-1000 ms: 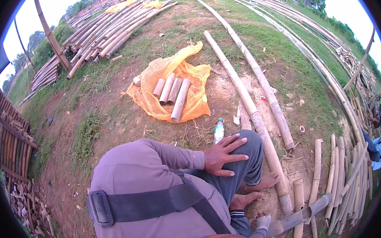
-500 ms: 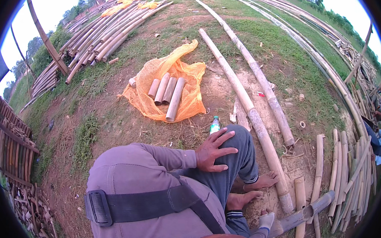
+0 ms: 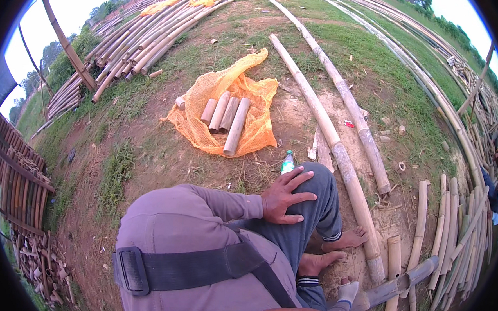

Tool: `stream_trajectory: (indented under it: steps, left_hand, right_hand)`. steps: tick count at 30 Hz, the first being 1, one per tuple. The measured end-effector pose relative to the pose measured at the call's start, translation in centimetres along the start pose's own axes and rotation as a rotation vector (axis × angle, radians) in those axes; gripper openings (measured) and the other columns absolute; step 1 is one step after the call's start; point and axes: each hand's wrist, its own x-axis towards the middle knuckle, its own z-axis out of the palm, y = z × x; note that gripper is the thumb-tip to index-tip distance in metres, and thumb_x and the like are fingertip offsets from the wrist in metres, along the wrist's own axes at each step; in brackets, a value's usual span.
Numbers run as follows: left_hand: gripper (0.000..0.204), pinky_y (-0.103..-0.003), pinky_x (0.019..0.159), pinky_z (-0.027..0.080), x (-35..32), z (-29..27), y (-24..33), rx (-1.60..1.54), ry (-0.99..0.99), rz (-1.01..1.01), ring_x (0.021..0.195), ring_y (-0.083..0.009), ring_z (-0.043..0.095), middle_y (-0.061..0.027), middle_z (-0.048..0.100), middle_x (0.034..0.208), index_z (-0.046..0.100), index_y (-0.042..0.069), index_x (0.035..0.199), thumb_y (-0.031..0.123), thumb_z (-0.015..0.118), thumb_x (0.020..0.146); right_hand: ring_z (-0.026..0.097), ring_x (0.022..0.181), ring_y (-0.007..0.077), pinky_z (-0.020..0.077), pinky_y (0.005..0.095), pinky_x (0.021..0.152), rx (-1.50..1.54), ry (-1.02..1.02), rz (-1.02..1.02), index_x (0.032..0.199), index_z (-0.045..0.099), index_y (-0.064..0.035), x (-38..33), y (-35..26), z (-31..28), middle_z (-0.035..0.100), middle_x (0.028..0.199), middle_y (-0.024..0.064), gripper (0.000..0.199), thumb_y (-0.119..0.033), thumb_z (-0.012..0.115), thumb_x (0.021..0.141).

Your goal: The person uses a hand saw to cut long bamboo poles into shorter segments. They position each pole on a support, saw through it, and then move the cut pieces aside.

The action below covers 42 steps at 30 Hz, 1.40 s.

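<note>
Little has moved since the earlier frames: the left hand (image 3: pixel 285 198) stays flat on the bent knee (image 3: pixel 315 187), and only the view has tipped slightly. Its fingers are spread apart and grip nothing, resting on the grey trouser cloth. A small green-capped bottle (image 3: pixel 288 162) stands on the dirt just beyond the fingertips, apart from them. Low at the right, a white-wrapped right hand (image 3: pixel 346 290) meets the end of a split bamboo piece (image 3: pixel 394 287); I cannot tell whether it is closed on it. Two bare feet (image 3: pixel 346 238) sit between the knee and a long pole (image 3: pixel 339 154), touching or just beside its lower end. This looks like a pause, with the left hand idle. Taking hold of the bottle or the bamboo would call for lifting it off the knee first. Farther out, four short bamboo tubes (image 3: pixel 228 115) lie side by side on an orange net (image 3: pixel 252 99). Stacked poles (image 3: pixel 142 37) lie well beyond, at the upper left, and more cut bamboo (image 3: pixel 454 222) lies at the right.
</note>
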Motion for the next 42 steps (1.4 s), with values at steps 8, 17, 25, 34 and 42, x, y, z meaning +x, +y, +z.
stream_trajectory:
  steps: [8,17,25,34,42]
  left_hand:
    - [0.07,-0.065,0.127,0.028,-0.5,-0.7,0.0,-0.022,0.016,-0.01,0.159,-0.0526,0.024,-0.0214,0.029,0.174,0.063,0.027,0.147,0.046,0.082,0.082]
    - [0.063,-0.065,0.127,0.025,0.4,-0.4,-0.6,-0.033,0.026,0.028,0.157,-0.0557,0.026,-0.0297,0.031,0.17,0.069,0.015,0.139,0.047,0.081,0.086]
    - [0.069,-0.068,0.126,0.022,0.5,1.4,-0.5,-0.057,-0.016,0.086,0.158,-0.0579,0.022,-0.0321,0.027,0.171,0.062,0.011,0.144,0.05,0.077,0.09]
    - [0.066,-0.066,0.127,0.024,-0.5,-0.5,-1.2,-0.019,-0.002,0.015,0.157,-0.0566,0.025,-0.0325,0.029,0.169,0.066,0.012,0.141,0.048,0.079,0.087]
    - [0.064,-0.066,0.125,0.029,-0.2,0.4,-1.6,-0.035,0.003,-0.025,0.157,-0.0527,0.027,-0.0227,0.03,0.172,0.066,0.026,0.143,0.05,0.079,0.085]
  right_hand:
    - [0.071,0.103,0.0303,0.0569,0.0413,0.091,0.112,0.01,0.038,0.129,0.064,0.0099,-1.4,-0.6,1.1,0.073,0.113,0.0239,0.044,-0.018,0.076,0.098]
    - [0.071,0.117,0.0464,0.0561,0.0495,0.101,-0.269,0.114,0.02,0.124,0.072,0.0055,-3.5,-6.9,0.7,0.074,0.117,0.0325,0.051,-0.032,0.083,0.092]
    - [0.07,0.123,0.043,0.0542,0.047,0.106,-0.257,0.073,0.096,0.131,0.072,0.0025,-5.8,-8.4,-0.8,0.072,0.127,0.0328,0.056,-0.035,0.081,0.09]
    - [0.072,0.112,0.047,0.0574,0.0517,0.096,-0.338,0.093,-0.025,0.116,0.075,0.0039,-2.3,-6.7,2.1,0.075,0.113,0.032,0.045,-0.032,0.081,0.09]
    - [0.072,0.096,0.0288,0.0574,0.0386,0.085,-0.062,0.058,0.003,0.131,0.064,0.0085,-3.6,-5.8,0.3,0.074,0.11,0.0227,0.047,-0.017,0.08,0.095]
